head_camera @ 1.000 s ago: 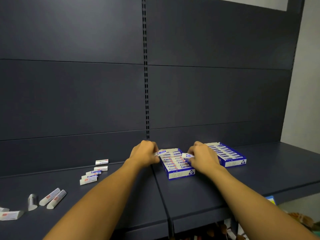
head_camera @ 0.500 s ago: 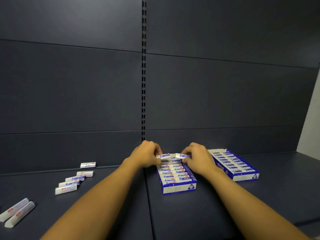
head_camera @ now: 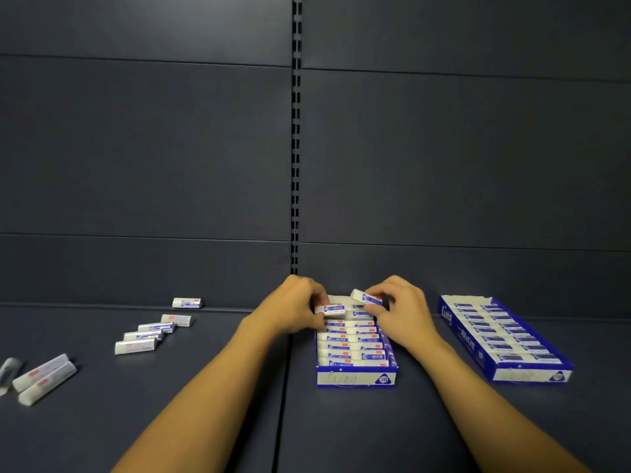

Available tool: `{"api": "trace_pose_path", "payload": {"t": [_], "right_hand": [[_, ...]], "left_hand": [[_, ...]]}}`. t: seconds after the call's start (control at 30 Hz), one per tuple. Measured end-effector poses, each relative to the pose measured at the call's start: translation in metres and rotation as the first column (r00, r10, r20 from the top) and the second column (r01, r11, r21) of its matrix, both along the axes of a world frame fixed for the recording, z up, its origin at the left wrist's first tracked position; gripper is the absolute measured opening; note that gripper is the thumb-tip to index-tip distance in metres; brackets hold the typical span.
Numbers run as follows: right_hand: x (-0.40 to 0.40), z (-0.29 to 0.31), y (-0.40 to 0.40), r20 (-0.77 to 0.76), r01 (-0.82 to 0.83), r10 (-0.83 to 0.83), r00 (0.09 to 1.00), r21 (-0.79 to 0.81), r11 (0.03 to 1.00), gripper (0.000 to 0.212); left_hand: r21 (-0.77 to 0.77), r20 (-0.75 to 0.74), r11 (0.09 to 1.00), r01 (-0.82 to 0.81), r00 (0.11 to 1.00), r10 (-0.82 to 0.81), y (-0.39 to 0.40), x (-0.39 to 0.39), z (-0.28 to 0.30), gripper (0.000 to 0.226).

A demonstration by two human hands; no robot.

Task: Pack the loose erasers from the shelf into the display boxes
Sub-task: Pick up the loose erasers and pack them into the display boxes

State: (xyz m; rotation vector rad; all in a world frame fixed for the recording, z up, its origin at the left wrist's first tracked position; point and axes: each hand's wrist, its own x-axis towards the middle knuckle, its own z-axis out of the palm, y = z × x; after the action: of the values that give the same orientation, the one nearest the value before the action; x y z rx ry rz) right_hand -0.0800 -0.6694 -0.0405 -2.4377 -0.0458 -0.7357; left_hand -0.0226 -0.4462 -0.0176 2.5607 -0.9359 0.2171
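Erasers held over the far end of the middle display box (head_camera: pixel 356 378) at lower centre: the left hand (head_camera: pixel 295 305) pinches one eraser (head_camera: pixel 330 310), long axis left-right, level; the right hand (head_camera: pixel 401 310) pinches a second eraser (head_camera: pixel 366 297), its right end tilted down. Loose erasers (head_camera: pixel 148 334) lie at lower left on the dark shelf (head_camera: pixel 205 404); a filled box (head_camera: pixel 502 339) sits lower right.

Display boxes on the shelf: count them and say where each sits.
2. One display box sits between both hands; the other display box lies apart to its right.
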Motion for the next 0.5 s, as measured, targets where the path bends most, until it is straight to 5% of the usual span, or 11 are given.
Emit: {"api": "trace_pose_path", "payload": {"t": [0.5], "right_hand": [[-0.001, 0.002, -0.011, 0.129, -0.029, 0.021, 0.991, 0.058, 0.998, 0.029]], "left_hand": [[0.221, 0.131, 0.972, -0.075, 0.99, 0.047, -0.017, -0.004, -0.002, 0.029]]}}
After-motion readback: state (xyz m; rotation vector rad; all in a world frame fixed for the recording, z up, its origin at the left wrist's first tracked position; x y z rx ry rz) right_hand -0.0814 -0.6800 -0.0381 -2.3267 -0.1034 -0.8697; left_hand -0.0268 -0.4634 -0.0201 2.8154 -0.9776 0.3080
